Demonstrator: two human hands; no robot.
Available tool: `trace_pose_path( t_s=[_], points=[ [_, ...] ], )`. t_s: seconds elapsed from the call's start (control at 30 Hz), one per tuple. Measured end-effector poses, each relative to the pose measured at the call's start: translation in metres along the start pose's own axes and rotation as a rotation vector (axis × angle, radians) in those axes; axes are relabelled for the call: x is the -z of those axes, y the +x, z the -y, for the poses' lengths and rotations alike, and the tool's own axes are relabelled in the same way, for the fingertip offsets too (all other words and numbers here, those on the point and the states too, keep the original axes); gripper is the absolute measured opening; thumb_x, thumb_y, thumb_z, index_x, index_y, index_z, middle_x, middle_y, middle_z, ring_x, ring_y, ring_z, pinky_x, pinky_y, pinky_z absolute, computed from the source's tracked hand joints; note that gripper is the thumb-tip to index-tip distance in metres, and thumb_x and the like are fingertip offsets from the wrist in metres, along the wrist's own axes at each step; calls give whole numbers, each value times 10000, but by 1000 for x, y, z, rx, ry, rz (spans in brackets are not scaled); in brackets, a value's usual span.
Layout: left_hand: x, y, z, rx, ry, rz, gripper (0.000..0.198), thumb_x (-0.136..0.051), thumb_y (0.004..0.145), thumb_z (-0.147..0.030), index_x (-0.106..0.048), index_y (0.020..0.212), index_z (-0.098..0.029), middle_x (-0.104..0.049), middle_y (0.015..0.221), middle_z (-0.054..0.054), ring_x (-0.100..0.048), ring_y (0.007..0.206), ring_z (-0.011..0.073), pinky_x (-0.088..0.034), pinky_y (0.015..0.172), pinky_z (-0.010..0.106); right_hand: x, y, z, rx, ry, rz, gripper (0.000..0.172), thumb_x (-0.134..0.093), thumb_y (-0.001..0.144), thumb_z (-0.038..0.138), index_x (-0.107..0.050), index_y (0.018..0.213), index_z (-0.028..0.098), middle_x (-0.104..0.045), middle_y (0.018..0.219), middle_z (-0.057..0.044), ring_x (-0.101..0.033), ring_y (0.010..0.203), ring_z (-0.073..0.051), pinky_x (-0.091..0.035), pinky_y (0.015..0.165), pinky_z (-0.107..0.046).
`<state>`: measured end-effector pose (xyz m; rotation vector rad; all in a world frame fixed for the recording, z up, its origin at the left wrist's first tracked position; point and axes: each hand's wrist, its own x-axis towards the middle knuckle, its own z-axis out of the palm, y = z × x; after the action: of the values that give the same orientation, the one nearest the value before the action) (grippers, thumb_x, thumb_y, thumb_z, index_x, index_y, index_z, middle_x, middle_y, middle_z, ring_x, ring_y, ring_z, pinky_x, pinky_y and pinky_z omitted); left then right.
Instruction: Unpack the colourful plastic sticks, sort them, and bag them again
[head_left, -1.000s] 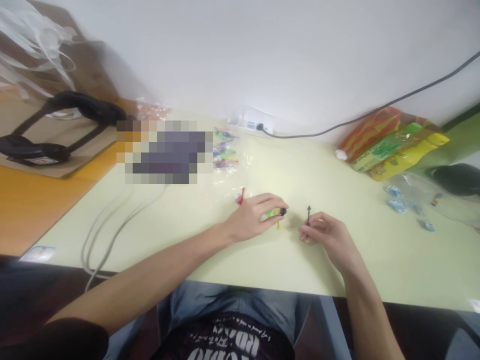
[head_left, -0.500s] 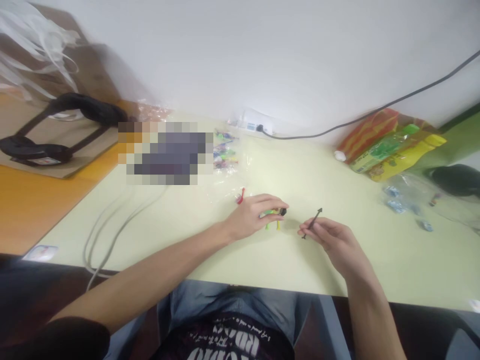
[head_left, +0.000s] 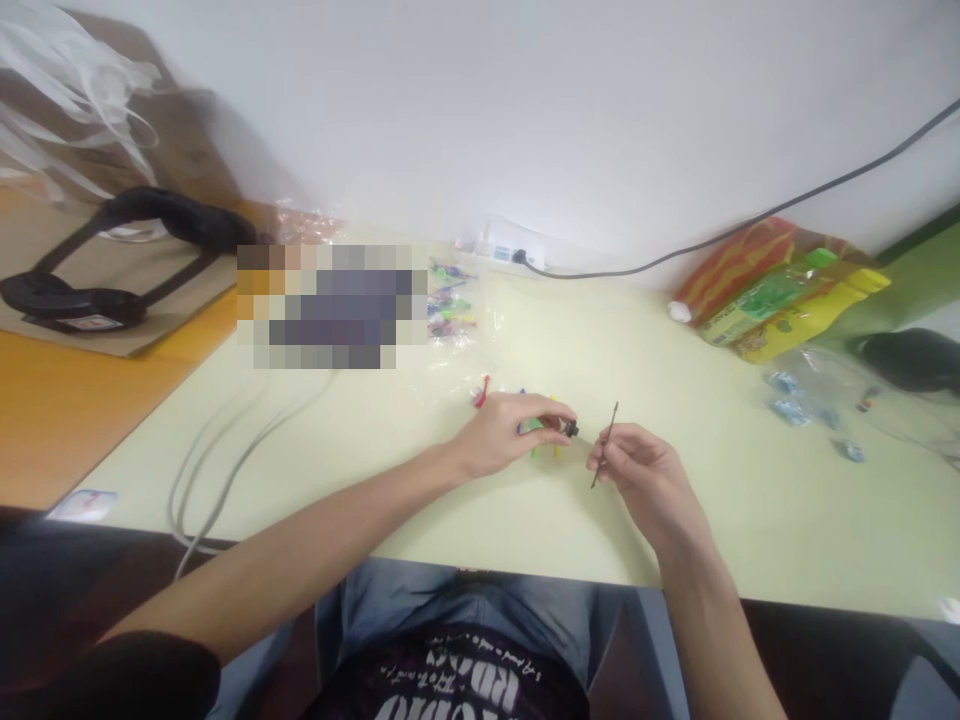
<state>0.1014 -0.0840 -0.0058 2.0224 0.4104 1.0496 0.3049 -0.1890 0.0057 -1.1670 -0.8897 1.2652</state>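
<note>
My left hand (head_left: pixel 506 435) is closed around a small toy piece of green, yellow and blue parts. Its black end (head_left: pixel 571 428) sticks out past my fingertips, and the palm side is hidden. Between thumb and fingers, my right hand (head_left: pixel 637 470) pinches a thin black rod (head_left: pixel 604 445) with a pointed head in the earlier picture, now seen edge-on. The rod stands almost upright just right of the black end, apart from it. Close behind my left wrist lies a small red piece (head_left: pixel 482 391) on the table.
Clear bags with colourful small parts (head_left: pixel 452 310) lie at the back. A pixelated dark object (head_left: pixel 341 310) and pale cables (head_left: pixel 247 450) are on the left, beside a black frame (head_left: pixel 120 260). Two bottles (head_left: pixel 795 310) and blue wrappers (head_left: pixel 791 400) lie at right.
My right hand has moved a little left, toward my left hand, and turned the black rod more upright and edge-on. The toy's black end has turned slightly in my left hand.
</note>
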Motion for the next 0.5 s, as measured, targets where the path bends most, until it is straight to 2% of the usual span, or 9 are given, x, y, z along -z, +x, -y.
trace_pose_path(
  t_s=[0.2,0.4,0.5],
  points=[
    [1,1,-5,44,-86,29,204,-735,895,-214,-765,1091,-171,-791,983,68,-744,874,162,-573,876,290,-17,2,0,-25,103,35,161,-861,790,336,-759,866,236,-702,887,-17,-688,755,-138,-567,652,-241],
    [2,3,-8,91,-149,52,204,-732,889,-207,-768,1085,-164,-789,973,67,-743,886,166,-573,875,279,-24,4,-3,-66,140,52,211,-881,761,354,-725,839,235,-702,911,-23,-690,748,-148,-553,570,-223],
    [2,3,-8,101,-165,56,203,-728,894,-218,-765,1086,-164,-789,979,68,-745,899,171,-581,878,285,-26,4,-2,-53,145,50,209,-881,762,346,-720,831,231,-693,899,-20,-678,730,-140,-551,576,-226]
  ],
)
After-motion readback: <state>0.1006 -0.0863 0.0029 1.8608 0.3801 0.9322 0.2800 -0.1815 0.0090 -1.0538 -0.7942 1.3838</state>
